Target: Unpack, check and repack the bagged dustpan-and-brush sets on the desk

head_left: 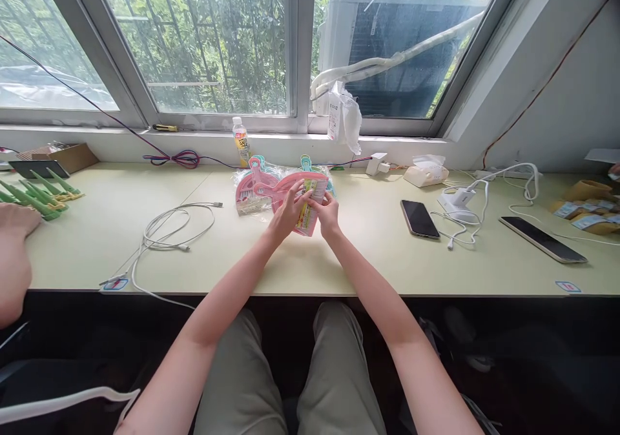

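Both of my hands hold a pink dustpan [287, 182], tilted above the desk, with a printed label [317, 191] on its face. My left hand [287, 212] grips it from the left, its fingers reaching over the label. At the lower right edge, the fingers of my right hand [327, 214] are closed on the same dustpan. Just behind and to the left lies another pink dustpan-and-brush set [243, 193] in clear plastic wrap. Blue-green handles [306, 162] poke out behind the pink ones; what they belong to is mostly hidden.
A drink bottle [241, 141] stands behind. Coiled white cable [167, 228] lies left; a phone [419, 219], charger [458, 202], tissue pack [426, 171] and dark tablet-like device [542, 239] lie right. Another person's arm [14, 254] rests near green spiky pieces [36, 196].
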A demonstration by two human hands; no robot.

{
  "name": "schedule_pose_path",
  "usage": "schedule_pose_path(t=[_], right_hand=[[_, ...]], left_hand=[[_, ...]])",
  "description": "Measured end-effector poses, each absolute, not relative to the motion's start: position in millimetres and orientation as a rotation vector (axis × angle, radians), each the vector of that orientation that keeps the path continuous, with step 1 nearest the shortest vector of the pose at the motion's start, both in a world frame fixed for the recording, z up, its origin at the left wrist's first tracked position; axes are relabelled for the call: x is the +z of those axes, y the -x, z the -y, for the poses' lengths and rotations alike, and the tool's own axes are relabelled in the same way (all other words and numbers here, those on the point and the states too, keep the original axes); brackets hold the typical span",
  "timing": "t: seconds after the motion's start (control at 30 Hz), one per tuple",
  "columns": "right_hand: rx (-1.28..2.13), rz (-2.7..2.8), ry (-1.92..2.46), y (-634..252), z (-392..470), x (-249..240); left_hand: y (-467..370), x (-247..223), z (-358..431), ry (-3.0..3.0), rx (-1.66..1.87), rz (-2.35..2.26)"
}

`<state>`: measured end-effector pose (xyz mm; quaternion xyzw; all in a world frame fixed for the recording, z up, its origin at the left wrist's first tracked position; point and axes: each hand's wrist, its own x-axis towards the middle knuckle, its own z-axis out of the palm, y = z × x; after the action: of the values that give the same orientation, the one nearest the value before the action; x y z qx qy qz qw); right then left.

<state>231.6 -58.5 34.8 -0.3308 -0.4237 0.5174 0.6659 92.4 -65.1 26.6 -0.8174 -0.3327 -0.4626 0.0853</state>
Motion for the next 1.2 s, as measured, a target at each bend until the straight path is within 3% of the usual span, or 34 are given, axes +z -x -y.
schedule_pose_path(t=[0.33, 0.7, 0.8, 0.93, 1.07, 1.2], right_hand=[[1.056, 0.726, 0.708, -238.8, 55.6, 40.4], [1.041, 0.649, 0.748, -237.1, 52.4, 34.6], [1.07, 0.582, 0.713, -236.4, 52.7, 36.4], [1.112, 0.509, 0.631, -237.7, 54.9, 40.8], [1.172, 0.492, 0.616, -237.3, 55.1, 41.8], [1.215, 0.572, 0.574, -235.5, 53.1, 39.8]], left_hand=[[-102.1, 43.9, 85.1, 1.952, -1.478, 1.546], [-112.4, 38.3, 87.8, 2.165, -1.536, 1.369], [-112.1, 42.1, 90.8, 1.921, -1.799, 1.439], [-98.4, 52.3, 84.2, 1.419, -2.527, 1.54], [-94.1, 60.6, 76.7, 1.966, -3.213, 1.454], [-107.0, 57.4, 78.7, 2.508, -3.286, 1.38]])
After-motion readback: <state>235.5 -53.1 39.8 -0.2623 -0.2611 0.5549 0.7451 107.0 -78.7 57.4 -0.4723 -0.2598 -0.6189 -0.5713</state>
